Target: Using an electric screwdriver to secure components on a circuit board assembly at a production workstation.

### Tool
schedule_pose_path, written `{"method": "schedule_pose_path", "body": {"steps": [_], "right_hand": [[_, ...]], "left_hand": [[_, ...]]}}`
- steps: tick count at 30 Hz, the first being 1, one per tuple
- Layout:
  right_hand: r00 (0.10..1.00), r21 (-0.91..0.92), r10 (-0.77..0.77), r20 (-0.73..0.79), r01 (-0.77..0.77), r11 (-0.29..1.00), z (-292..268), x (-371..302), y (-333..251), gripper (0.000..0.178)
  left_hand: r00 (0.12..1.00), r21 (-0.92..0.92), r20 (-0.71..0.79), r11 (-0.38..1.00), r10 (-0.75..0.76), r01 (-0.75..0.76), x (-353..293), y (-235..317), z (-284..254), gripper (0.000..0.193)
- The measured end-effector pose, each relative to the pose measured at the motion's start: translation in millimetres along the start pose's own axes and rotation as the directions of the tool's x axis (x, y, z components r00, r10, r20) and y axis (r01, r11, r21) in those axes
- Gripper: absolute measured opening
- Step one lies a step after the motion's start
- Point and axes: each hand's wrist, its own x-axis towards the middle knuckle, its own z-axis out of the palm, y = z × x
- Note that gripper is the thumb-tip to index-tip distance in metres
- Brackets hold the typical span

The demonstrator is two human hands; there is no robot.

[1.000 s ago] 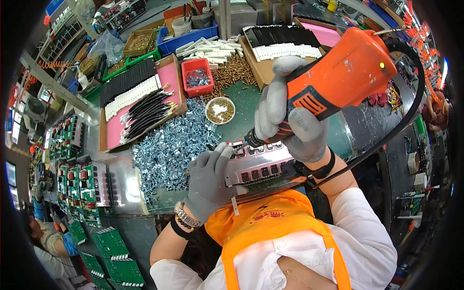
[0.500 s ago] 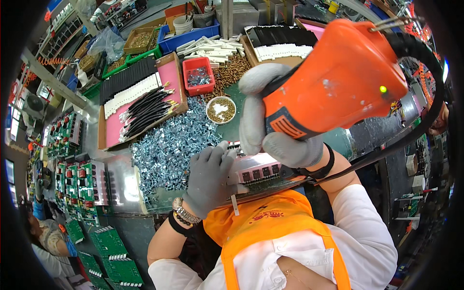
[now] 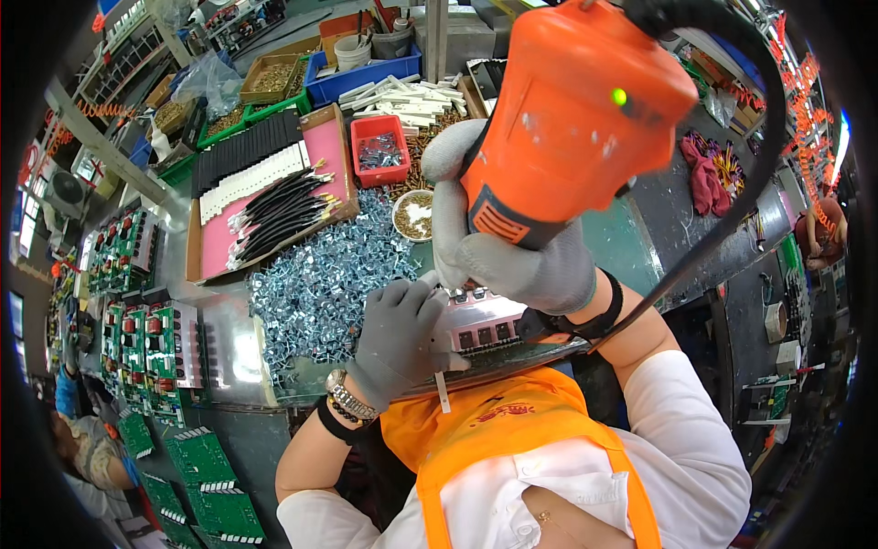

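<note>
My right hand [image 3: 535, 261], in a grey glove, is wrapped round an orange electric screwdriver [image 3: 576, 128] with a lit green light. The tool stands tilted above the work, its black cable arching off to the right; its tip is hidden behind the hand. Below it, at the bench's near edge, lies a circuit board [image 3: 483, 331] with a pale metal bar and a row of black components. My left hand [image 3: 398, 334], also gloved, grips the board's left end, thumb along the near side and fingers across the far side. A narrow pale strip [image 3: 443, 392] hangs below that thumb.
Loose metal clips [image 3: 315, 297] lie heaped left of the board. Beyond them are a round dish of small screws [image 3: 413, 233], a red bin [image 3: 405, 163] and a cardboard tray [image 3: 355, 197] with black cables. Several assembled boards [image 3: 151, 343] stand at left; a person [image 3: 96, 448] sits there.
My right hand and the electric screwdriver have shifted left over the board, and the tool is more upright. My left hand has barely moved.
</note>
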Motion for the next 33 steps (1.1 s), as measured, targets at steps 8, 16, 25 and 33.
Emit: {"method": "schedule_pose_path", "body": {"steps": [8,16,25,33], "right_hand": [[0.999,-0.139,-0.036,0.027,0.039,0.99,0.8,2.6,-2.9,0.066],[0.998,0.138,0.009,-0.062,-0.001,0.99,1.7,-2.5,-4.1,0.066],[0.997,0.125,-0.031,-0.075,0.04,0.991,5.7,-1.1,-4.3,0.063],[0.999,-0.055,-0.026,-0.044,0.024,0.998,0.1,9.5,-1.9,0.055]], "left_hand": [[1.0,-0.049,-0.005,0.999,0.003,-0.003,-5.0,-4.2,4.5,0.077],[1.0,-0.037,-0.023,0.999,0.003,-0.004,-8.5,-5.0,7.2,0.086],[1.0,-0.047,-0.002,0.999,0.005,-0.005,-7.5,-5.0,5.2,0.088],[1.0,-0.059,-0.021,0.998,0.008,-0.009,-5.4,-6.0,5.1,0.088]]}}
